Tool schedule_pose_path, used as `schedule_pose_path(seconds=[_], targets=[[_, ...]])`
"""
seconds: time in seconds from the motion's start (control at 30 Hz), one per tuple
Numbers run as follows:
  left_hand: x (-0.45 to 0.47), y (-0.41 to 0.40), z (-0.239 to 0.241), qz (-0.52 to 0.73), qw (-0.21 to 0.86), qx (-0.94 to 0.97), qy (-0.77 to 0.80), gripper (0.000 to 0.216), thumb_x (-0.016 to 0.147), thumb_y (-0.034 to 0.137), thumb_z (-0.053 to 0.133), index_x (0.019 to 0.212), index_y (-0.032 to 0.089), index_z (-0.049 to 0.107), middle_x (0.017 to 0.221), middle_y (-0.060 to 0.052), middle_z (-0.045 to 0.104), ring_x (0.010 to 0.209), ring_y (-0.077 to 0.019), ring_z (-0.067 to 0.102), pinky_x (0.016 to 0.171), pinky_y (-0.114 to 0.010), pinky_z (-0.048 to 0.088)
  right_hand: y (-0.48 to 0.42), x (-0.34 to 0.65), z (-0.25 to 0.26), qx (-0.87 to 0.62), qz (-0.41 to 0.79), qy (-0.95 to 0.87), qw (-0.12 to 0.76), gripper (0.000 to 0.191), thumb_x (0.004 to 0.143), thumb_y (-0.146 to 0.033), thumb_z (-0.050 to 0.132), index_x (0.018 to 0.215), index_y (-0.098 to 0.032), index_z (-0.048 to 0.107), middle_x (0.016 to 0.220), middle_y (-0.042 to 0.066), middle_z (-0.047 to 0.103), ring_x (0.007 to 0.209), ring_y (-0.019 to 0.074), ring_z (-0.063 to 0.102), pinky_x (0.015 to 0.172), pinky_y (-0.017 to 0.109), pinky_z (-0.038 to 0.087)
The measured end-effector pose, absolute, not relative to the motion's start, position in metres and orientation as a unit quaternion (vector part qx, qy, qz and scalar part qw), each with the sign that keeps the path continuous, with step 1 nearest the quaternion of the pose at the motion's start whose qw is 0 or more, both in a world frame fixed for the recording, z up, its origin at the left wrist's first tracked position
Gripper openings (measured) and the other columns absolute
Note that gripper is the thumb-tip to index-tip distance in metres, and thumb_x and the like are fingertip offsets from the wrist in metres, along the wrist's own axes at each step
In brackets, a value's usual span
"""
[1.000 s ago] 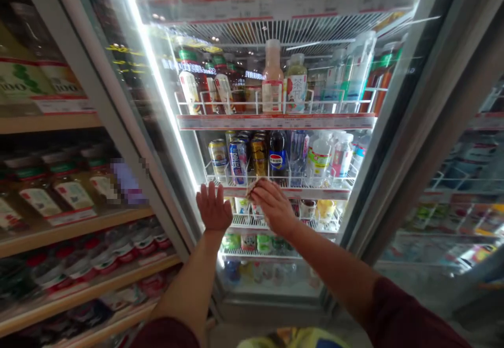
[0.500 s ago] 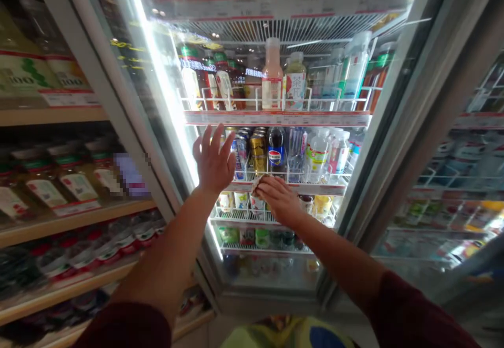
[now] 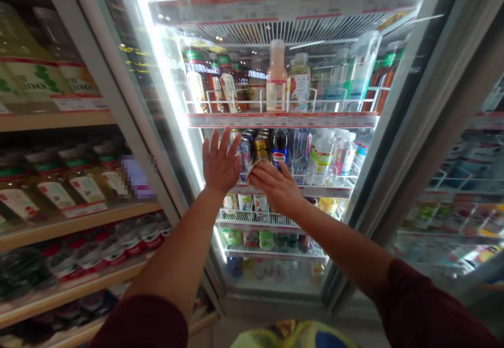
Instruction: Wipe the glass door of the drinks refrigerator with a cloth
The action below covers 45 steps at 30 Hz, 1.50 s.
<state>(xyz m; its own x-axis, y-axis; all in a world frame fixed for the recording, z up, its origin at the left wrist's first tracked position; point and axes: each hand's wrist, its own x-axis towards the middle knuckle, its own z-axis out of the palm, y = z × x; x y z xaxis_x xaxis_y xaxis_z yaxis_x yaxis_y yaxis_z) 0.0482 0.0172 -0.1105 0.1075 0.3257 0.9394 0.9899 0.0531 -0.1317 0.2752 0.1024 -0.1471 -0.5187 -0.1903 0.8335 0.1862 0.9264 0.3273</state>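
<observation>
My left hand (image 3: 221,163) lies flat with fingers spread against the glass door (image 3: 244,280) of a lit drinks cooler. To its right, my right hand (image 3: 279,186) presses a crumpled light-coloured cloth (image 3: 254,168) to the same glass. Most of the cloth is hidden under the fingers. Behind the glass, close to my hands, stand gold cans (image 3: 261,147) and a dark cola bottle (image 3: 280,146) with a blue label. A pink bottle (image 3: 276,77) stands on the shelf above.
At the left, wooden shelves (image 3: 79,222) carry rows of juice bottles (image 3: 84,180). A metal door frame (image 3: 409,127) runs down the right side, with another glass-fronted cooler section (image 3: 437,190) beyond it. Yellow-green fabric (image 3: 271,337) shows at the bottom edge.
My right hand has slid the cloth up and slightly left over the glass, nearer my left hand. My left hand stays on the glass while the whole view shifts slightly right.
</observation>
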Motion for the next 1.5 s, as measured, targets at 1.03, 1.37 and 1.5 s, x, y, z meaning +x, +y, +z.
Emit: schedule_pose_path(seconds=[1.03,1.37,1.5], targets=[[0.045,0.023,-0.113,-0.380,0.516,-0.578,-0.506,0.063,0.109,0.036,0.045,0.171,0.036,0.033,0.179,-0.001,0.030,0.170,-0.0277,0.012,0.141,-0.061,0.011,0.143,0.356,-0.126,-0.169,-0.229,-0.714,0.640,0.048,0.107,-0.019,0.058,0.154,-0.033,0.060,0.144,0.005,0.072,0.147,0.0289,0.058,0.132,0.056,0.034],[0.044,0.022,-0.113,-0.368,0.506,-0.583,-0.519,0.065,0.109,0.036,0.045,0.172,0.037,0.030,0.179,-0.001,0.029,0.170,-0.0287,0.011,0.141,-0.063,0.011,0.153,0.378,-0.136,-0.149,-0.260,-0.723,0.623,0.046,0.105,-0.019,0.062,0.148,-0.034,0.065,0.140,0.004,0.075,0.145,0.0267,0.061,0.134,0.053,0.029],[0.044,0.022,-0.113,-0.358,0.538,-0.578,-0.498,0.069,0.108,0.032,0.046,0.174,0.037,0.025,0.179,-0.003,0.028,0.170,-0.0269,0.009,0.141,-0.060,0.013,0.149,0.379,-0.164,-0.156,-0.267,-0.715,0.627,0.042,0.106,-0.021,0.059,0.146,-0.029,0.068,0.135,0.008,0.077,0.143,0.0279,0.062,0.129,0.050,0.038]])
